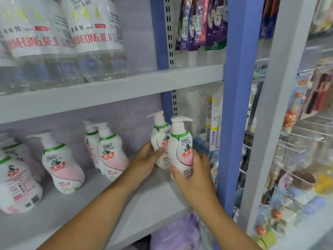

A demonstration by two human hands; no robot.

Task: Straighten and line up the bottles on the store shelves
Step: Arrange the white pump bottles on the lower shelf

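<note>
Several white-and-pink pump bottles with green neck bands stand on the grey lower shelf. My right hand grips the front pump bottle at the shelf's right end. Just behind it to the left, my left hand holds a second pump bottle; the two bottles touch. A pair of pump bottles stands mid-shelf, a single pump bottle further left, and another pump bottle at the far left turned label-backward.
Large clear bottles fill the upper shelf. A blue upright post bounds the shelf on the right. Hanging packets and boxed goods lie behind it. Wire hooks with toys crowd the right. A purple bag sits below.
</note>
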